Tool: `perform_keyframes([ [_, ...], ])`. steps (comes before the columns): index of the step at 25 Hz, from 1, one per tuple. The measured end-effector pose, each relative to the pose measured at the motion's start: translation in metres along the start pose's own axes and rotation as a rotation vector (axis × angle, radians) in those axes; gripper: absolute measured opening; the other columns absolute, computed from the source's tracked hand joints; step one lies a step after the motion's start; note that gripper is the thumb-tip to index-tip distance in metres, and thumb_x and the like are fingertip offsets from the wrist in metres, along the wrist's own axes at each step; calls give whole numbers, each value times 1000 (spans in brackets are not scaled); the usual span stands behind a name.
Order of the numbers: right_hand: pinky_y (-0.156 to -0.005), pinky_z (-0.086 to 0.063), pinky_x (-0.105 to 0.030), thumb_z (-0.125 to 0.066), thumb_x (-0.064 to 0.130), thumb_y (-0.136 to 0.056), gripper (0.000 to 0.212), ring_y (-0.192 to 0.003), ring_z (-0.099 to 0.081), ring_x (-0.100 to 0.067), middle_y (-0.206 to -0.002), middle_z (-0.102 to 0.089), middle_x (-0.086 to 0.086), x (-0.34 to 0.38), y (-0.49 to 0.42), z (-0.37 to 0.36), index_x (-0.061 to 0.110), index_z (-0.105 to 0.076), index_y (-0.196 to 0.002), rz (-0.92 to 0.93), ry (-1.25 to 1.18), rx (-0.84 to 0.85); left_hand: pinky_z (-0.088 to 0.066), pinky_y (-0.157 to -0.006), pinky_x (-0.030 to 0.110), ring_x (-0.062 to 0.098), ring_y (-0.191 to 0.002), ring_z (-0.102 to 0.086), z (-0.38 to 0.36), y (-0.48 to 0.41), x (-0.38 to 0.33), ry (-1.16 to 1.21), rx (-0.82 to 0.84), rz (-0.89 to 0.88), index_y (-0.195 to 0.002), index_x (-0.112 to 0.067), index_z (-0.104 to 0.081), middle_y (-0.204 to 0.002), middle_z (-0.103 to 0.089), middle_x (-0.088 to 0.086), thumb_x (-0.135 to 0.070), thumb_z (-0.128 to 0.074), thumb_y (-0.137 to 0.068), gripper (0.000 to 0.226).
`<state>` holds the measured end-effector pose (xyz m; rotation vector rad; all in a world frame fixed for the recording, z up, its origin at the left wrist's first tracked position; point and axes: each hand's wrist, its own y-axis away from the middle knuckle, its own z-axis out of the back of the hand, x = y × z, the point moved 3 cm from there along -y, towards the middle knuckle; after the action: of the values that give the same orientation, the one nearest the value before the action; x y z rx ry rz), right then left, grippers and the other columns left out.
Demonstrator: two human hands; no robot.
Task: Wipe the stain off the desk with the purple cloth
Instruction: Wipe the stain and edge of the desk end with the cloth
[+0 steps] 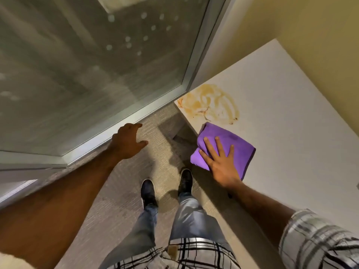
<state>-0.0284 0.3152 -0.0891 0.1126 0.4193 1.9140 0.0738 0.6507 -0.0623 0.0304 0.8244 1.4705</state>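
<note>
A folded purple cloth [233, 144] lies on the white desk [281, 113], close to its left edge. My right hand [221, 164] rests flat on the near part of the cloth, fingers spread, palm pressing down. Just beyond the cloth an orange-brown smeared stain [211, 101] covers the desk's far left corner. The cloth's far edge is a short gap from the stain. My left hand [129, 141] hangs in the air over the carpet to the left of the desk, fingers loosely curled and apart, holding nothing.
A large glass window [87, 65] with a pale metal frame [120, 125] runs along the left, down to the carpet [116, 200]. A cream wall [320, 45] backs the desk. My legs and dark shoes [148, 193] stand on the carpet beside the desk's edge.
</note>
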Motion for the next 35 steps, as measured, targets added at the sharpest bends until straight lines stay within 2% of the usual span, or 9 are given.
perform_keyframes([
  [6, -98, -16, -86, -73, 26, -80, 93, -148, 4, -52, -166, 3, -14, 12, -50, 24, 28, -19, -156, -64, 19, 31, -32, -111, 52, 31, -142, -33, -2, -1, 21, -139, -14, -34, -147, -21, -34, -155, -36, 10, -55, -64, -83, 78],
  [10, -101, -9, -84, -66, 17, -84, 84, -149, 9, -47, -165, 8, -16, 25, -93, 38, 30, -22, -155, -111, -59, -12, -26, -114, 53, 29, -146, -28, -5, -1, 32, -189, 17, -43, -149, -24, -30, -159, -30, 9, -67, -58, -81, 86],
  [13, -105, -13, -82, -70, 12, -80, 93, -150, 10, -43, -165, 11, -15, 19, -66, 30, 32, -18, -155, -106, -56, -49, -23, -116, 52, 30, -147, -25, -4, 2, 32, -315, 60, -73, -152, -22, -24, -161, -24, 11, -67, -53, -83, 86],
  [17, -102, -17, -82, -75, 16, -77, 101, -150, 7, -44, -165, 8, -15, 8, -10, 7, 32, -15, -156, -95, -39, -10, -23, -116, 50, 27, -147, -25, 2, 1, 18, -285, 58, -136, -151, -24, -26, -161, -25, 9, -80, -46, -77, 95],
  [21, -101, -12, -85, -77, 29, -77, 99, -150, 12, -44, -165, 10, -16, 12, -40, 19, 34, -17, -155, -148, -34, 9, -18, -117, 51, 24, -149, -20, 6, -3, 11, -304, -6, -177, -152, -25, -24, -162, -21, 8, -90, -32, -70, 105],
  [24, -100, -11, -86, -73, 32, -80, 91, -150, 10, -45, -165, 9, -17, 18, -75, 31, 35, -21, -154, -142, -44, -20, -8, -119, 53, 24, -152, -6, 5, -6, 16, -357, -61, -190, -154, -26, -17, -165, -8, 7, -93, -20, -67, 110],
  [29, -102, -9, -84, -66, 30, -88, 81, -149, 13, -44, -165, 10, -16, 23, -100, 33, 38, -20, -154, -112, -80, -49, 3, -116, 62, 29, -152, 1, -7, -9, 20, -551, -134, -271, -155, -24, -9, -166, 0, 10, -96, -24, -67, 115],
  [32, -104, -7, -83, -67, 21, -85, 84, -151, 7, -41, -166, 3, -14, 13, -78, 33, 34, -22, -155, -50, -131, -93, 5, -115, 63, 29, -152, 2, -11, -9, 17, -590, -140, -293, -156, -24, -7, -166, 0, 10, -96, -22, -67, 115],
  [35, -104, -10, -82, -69, 26, -84, 87, -151, 5, -40, -166, 2, -14, 8, -40, 23, 33, -19, -155, 21, -76, -62, 10, -114, 61, 29, -152, 4, -10, -12, 18, -557, -155, -291, -156, -25, -6, -166, 4, 9, -96, -21, -67, 114],
])
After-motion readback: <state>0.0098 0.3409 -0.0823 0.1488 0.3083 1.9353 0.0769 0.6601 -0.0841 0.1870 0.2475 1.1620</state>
